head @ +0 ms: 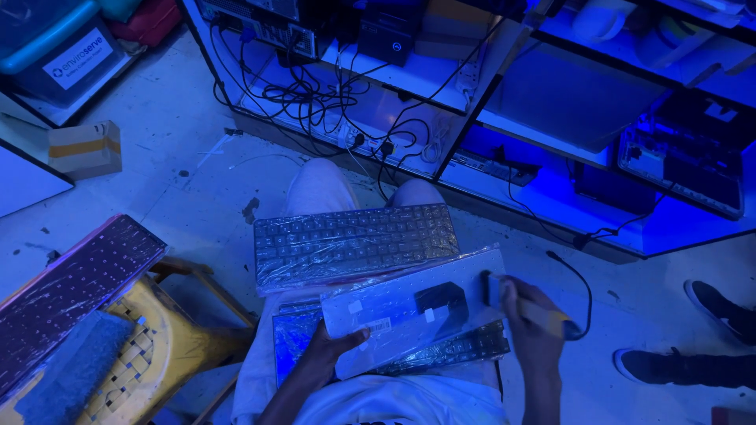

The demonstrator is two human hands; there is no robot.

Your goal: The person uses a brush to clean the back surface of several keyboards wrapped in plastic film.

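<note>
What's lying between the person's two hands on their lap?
In the head view, a white wrapped keyboard spans from the left hand to the right hand; both grip its ends, above another keyboard.

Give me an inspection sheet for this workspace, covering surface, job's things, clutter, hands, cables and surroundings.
Surface: a lap; pale concrete floor below.
Job's things: wrapped keyboard across the knees; pale wrapped keyboard, underside up, on others.
Clutter: more wrapped keyboards and a blue cloth on a yellow chair; taped box.
Hands: left hand grips the pale keyboard's edge; right hand holds a brush against it.
Cables: tangled leads on the shelf; one cable on the floor.
Surroundings: glass shelving with laptop parts; another person's shoes.
</note>
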